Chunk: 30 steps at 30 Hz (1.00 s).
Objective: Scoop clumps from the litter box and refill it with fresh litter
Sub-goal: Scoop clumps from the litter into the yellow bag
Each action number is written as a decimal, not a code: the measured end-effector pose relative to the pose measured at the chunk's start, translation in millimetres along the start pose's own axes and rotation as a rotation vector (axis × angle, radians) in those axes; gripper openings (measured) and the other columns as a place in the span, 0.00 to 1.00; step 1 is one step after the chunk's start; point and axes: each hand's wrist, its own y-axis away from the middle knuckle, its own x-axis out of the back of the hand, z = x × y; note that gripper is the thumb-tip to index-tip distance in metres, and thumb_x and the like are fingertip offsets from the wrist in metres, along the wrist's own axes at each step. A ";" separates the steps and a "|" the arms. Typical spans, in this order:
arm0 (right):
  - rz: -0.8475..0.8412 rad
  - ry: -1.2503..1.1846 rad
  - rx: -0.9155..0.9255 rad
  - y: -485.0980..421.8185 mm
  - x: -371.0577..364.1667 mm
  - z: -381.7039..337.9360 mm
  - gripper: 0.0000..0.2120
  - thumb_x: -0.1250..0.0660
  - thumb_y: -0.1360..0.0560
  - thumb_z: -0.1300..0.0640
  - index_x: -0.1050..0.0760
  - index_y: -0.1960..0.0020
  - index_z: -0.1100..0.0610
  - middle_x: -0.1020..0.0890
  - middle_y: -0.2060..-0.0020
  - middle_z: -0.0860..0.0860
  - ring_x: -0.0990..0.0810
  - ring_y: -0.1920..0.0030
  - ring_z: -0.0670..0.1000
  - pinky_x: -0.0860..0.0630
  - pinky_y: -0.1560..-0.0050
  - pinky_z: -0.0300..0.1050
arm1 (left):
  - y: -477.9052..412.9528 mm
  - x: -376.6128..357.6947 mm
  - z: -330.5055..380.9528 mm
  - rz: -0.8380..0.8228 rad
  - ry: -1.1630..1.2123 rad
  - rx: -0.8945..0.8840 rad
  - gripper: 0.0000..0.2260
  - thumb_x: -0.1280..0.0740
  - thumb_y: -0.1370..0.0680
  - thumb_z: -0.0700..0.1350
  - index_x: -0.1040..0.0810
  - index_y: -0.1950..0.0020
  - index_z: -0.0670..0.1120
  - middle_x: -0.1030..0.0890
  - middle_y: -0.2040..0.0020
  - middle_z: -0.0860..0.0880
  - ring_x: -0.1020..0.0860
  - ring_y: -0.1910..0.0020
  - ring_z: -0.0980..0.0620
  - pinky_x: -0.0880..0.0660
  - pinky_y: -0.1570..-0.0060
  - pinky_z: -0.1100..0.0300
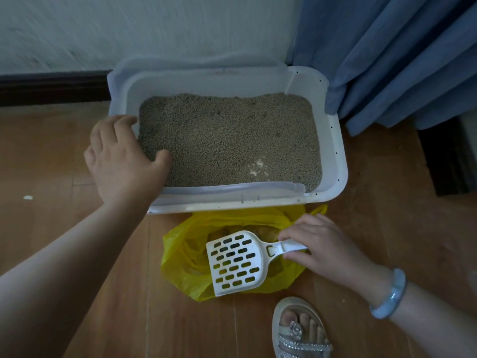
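the white litter box point(335, 151) sits on the wooden floor point(51, 156), its far side against the wall point(129, 29) and its right rear corner beside a blue curtain point(400, 60). grey-beige litter point(227, 135) covers the tray bottom; one small pale patch point(258, 166) shows through near the front edge. the left hand point(121, 161) rests on the left front rim of the box, fingers spread and loosely bent over the rim, thumb on the litter side; it clasps nothing. the right hand point(325, 249), with a pale blue bracelet point(389, 295) on the wrist, pinches the handle of the white slotted scoop point(237, 262) between thumb and fingers. the scoop blade is empty and lies over the open mouth of a yellow plastic bag point(180, 257). the bag lies on the floor just in front of the box, touching its front edge; brownish contents show dimly inside, detail not discernible. a foot in a silver sandal point(296, 332) stands on the floor near the bag.
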 end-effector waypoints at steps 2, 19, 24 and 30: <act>0.001 -0.060 -0.023 -0.1 2.1 -1.0 0.12 0.34 0.32 0.43 0.24 0.51 0.46 0.20 0.58 0.38 0.26 0.55 0.42 0.30 0.55 0.42 | -0.4 0.0 0.4 0.000 -0.001 -0.001 0.29 0.38 0.33 0.54 0.33 0.33 0.45 0.32 0.32 0.45 0.39 0.29 0.44 0.40 0.35 0.44; 0.043 -1.093 -0.418 -76.1 75.0 -29.5 0.12 0.33 0.26 0.60 0.26 0.43 0.54 0.17 0.60 0.50 0.20 0.67 0.48 0.24 0.67 0.41 | -0.9 2.4 2.1 -0.012 -0.012 0.018 0.30 0.39 0.34 0.54 0.31 0.33 0.45 0.31 0.31 0.44 0.39 0.28 0.43 0.39 0.36 0.44; 0.101 -1.036 -0.463 -115.5 89.0 -19.7 0.13 0.32 0.26 0.61 0.27 0.44 0.50 0.16 0.60 0.48 0.20 0.66 0.47 0.24 0.64 0.43 | 0.1 2.9 1.7 -0.022 -0.016 0.007 0.29 0.39 0.33 0.54 0.30 0.34 0.45 0.31 0.32 0.45 0.39 0.29 0.44 0.38 0.37 0.44; -0.048 -1.103 -0.674 -164.1 69.0 -5.5 0.08 0.35 0.24 0.56 0.27 0.45 0.55 0.18 0.59 0.51 0.23 0.64 0.48 0.28 0.66 0.42 | 0.3 2.2 0.4 -0.068 -0.026 0.007 0.22 0.38 0.32 0.54 0.25 0.40 0.48 0.29 0.34 0.48 0.39 0.29 0.46 0.38 0.37 0.43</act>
